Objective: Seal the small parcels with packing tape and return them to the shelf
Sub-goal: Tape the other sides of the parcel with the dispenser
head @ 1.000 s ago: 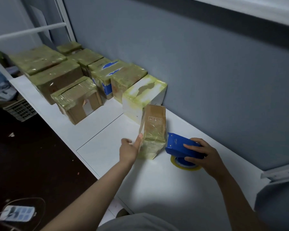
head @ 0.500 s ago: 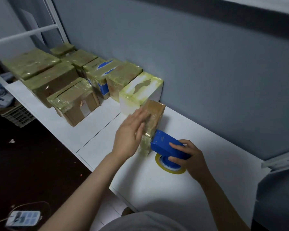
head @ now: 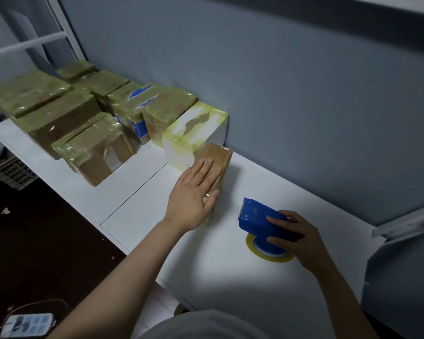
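A small brown cardboard parcel [head: 219,159] wrapped in clear tape lies on the white shelf [head: 230,272], next to a white taped box [head: 194,129]. My left hand [head: 194,195] lies flat on the parcel's top with straight fingers, the thumb along its near side. To the right, my right hand [head: 296,237] grips a blue tape dispenser [head: 257,216] that rests on the shelf, its yellowish tape roll [head: 267,253] underneath. The dispenser's toothed edge points toward the parcel and stands a short way off it.
Several taped cardboard boxes [head: 93,148] stand in rows along the shelf's left part, against the grey wall [head: 279,81]. A white shelf post [head: 66,33] rises at the far left. A plastic crate [head: 12,171] and a power strip [head: 27,325] lie on the dark floor.
The parcel went from standing upright to lying flat beside the white box, with my left hand now pressed on top. The tape dispenser drew away from the parcel to the right.
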